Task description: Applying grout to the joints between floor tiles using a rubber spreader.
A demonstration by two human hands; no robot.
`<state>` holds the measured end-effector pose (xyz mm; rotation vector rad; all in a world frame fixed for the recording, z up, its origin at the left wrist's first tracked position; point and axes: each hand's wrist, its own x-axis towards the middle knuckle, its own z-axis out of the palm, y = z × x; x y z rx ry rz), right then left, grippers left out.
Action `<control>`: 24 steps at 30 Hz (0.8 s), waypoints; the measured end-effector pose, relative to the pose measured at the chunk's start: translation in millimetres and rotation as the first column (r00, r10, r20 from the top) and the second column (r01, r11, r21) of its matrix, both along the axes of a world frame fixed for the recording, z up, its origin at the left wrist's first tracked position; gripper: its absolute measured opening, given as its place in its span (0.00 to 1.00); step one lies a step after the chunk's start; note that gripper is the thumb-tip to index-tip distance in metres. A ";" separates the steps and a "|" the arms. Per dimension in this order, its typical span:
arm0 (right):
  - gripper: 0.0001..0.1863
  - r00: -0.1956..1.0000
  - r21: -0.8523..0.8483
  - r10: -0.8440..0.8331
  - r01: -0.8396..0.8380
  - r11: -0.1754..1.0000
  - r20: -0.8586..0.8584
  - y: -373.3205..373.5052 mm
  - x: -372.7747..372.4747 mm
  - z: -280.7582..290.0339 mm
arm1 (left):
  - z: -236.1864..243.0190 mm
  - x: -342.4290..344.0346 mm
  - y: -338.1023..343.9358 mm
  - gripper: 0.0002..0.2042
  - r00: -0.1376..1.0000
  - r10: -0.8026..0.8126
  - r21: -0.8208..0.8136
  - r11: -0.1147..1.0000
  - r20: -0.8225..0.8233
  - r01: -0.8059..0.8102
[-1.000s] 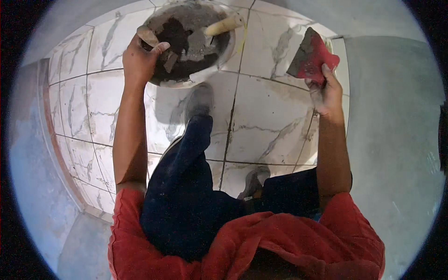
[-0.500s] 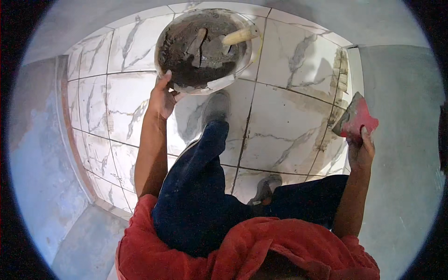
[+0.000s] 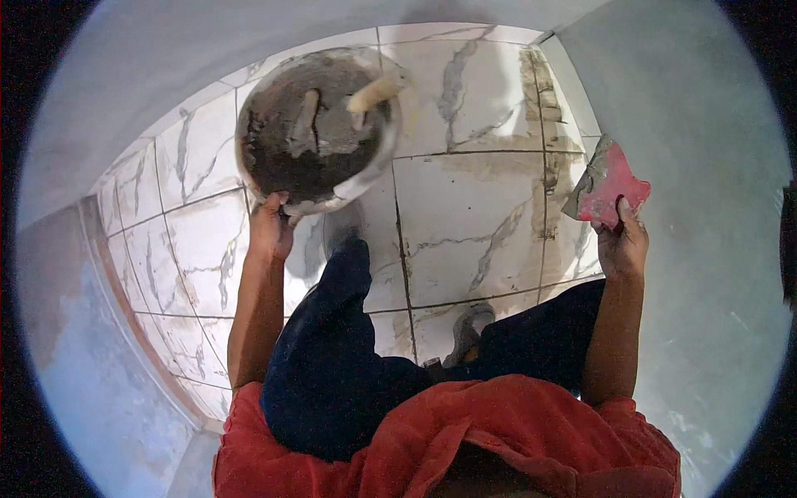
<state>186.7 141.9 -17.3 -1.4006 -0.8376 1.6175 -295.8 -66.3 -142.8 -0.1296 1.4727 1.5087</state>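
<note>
My left hand (image 3: 271,231) is closed on the near rim of a round mortar basin (image 3: 347,195), thumb over the edge. Dark grey mortar (image 3: 278,162) fills much of the basin. From it a tool's pale, light-wood-coloured handle (image 3: 375,93) sticks out over the far right rim; the tool's other end is buried. Another crusted, stick-like piece (image 3: 310,116) lies in the mix. Off to the right, my right hand (image 3: 623,241) pinches a red scraper (image 3: 614,189) with grey mortar smeared along its left edge. The scraper is held above the floor near the right wall.
White marble-patterned tiles (image 3: 465,207) with dark joints cover the floor. Brown-grey smears (image 3: 552,166) mark the tiles by the right wall (image 3: 689,166). Grey walls close in at the far side and right; a blue-stained wall (image 3: 100,357) stands left. My shoes (image 3: 473,328) are below the basin and between my legs.
The view has shifted, with the basin now lower and further left in it. My left hand keeps its hold on the rim, and my right hand still holds the scraper.
</note>
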 end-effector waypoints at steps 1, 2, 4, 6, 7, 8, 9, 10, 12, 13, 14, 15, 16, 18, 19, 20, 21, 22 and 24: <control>0.26 1.000 -0.005 -0.007 0.007 1.000 -0.008 -0.5 2.0 -1.2 | 6.7 7.8 9.6 0.17 1.000 -0.004 0.001 1.000 -0.008 0.004; 0.26 1.000 -0.007 -0.007 0.007 1.000 -0.013 -2.5 3.0 -0.2 | 15.7 20.0 23.7 0.17 0.998 -0.069 -0.017 0.997 0.009 0.069; 0.28 0.998 0.051 -0.002 0.005 0.999 -0.059 -4.8 -2.3 4.7 | 12.9 34.2 52.0 0.17 0.972 -0.229 -0.011 0.973 0.054 0.230; 0.26 0.997 0.044 -0.066 0.067 0.997 -0.039 -10.8 3.8 12.8 | 30.7 72.3 92.2 0.17 0.783 -0.581 -0.223 0.812 -0.222 0.539; 0.24 0.992 0.040 -0.125 0.127 0.991 -0.028 -13.5 1.4 15.7 | 3.8 80.2 110.6 0.17 0.916 -0.402 -0.105 0.911 -0.007 0.399; 0.24 0.993 0.038 -0.107 0.109 0.993 -0.046 -17.2 5.5 19.0 | -19.1 92.7 122.6 0.17 0.819 -0.531 0.060 0.830 -0.217 0.554; 0.24 0.991 0.056 -0.132 0.134 0.989 -0.034 -18.8 13.2 20.8 | -20.1 114.9 152.2 0.17 0.821 -0.523 0.062 0.834 -0.229 0.549; 0.24 0.987 0.069 -0.155 0.157 0.985 -0.029 -18.9 16.5 20.3 | -16.6 137.2 179.8 0.16 0.876 -0.478 0.081 0.872 -0.066 0.482; 0.24 0.989 0.080 -0.137 0.141 0.987 -0.048 -21.5 21.1 21.6 | -14.2 141.2 205.6 0.16 0.901 -0.423 0.083 0.905 0.091 0.417; 0.24 0.991 0.090 -0.128 0.132 0.987 -0.049 -23.2 24.3 24.0 | -14.7 138.4 214.9 0.17 0.895 -0.440 0.072 0.898 0.076 0.435; 0.24 0.989 0.085 -0.134 0.138 0.987 -0.055 -24.6 22.8 27.4 | -15.5 138.0 223.5 0.18 0.887 -0.458 0.058 0.889 0.064 0.455; 0.24 0.989 0.116 -0.127 0.135 0.984 -0.075 -25.6 16.3 31.0 | -16.4 138.1 230.2 0.20 0.878 -0.475 0.042 0.880 0.051 0.474; 0.24 0.988 0.147 -0.132 0.143 0.979 -0.084 -26.8 18.0 35.5 | -12.1 146.5 235.2 0.22 0.863 -0.503 0.030 0.864 0.048 0.502; 0.23 0.986 0.150 -0.104 0.123 0.981 -0.128 -25.5 33.0 38.3 | -1.4 146.8 229.9 0.31 0.790 -0.613 0.066 0.789 0.021 0.610; 0.22 0.983 0.166 -0.061 0.090 0.982 -0.174 -22.5 38.6 41.0 | 11.0 141.8 228.8 0.31 0.778 -0.621 -0.091 0.784 -0.098 0.614; 0.21 0.971 0.188 -0.074 0.118 0.975 -0.227 -20.2 25.0 49.6 | 23.0 136.9 224.7 0.32 0.747 -0.630 -0.252 0.774 -0.213 0.581; 0.21 0.969 0.183 -0.080 0.124 0.975 -0.232 -14.0 25.2 50.5 | 45.2 135.3 216.5 0.32 0.661 -0.652 -0.291 0.758 -0.371 0.584; 0.20 0.968 0.203 -0.093 0.142 0.969 -0.235 -7.8 22.6 48.5 | 77.6 133.5 203.3 0.32 0.550 -0.654 -0.336 0.749 -0.519 0.572; 0.18 0.956 0.233 -0.094 0.162 0.959 -0.280 3.8 15.3 49.4 | 179.1 139.9 176.4 0.30 0.425 -0.745 -0.242 0.601 -0.513 0.761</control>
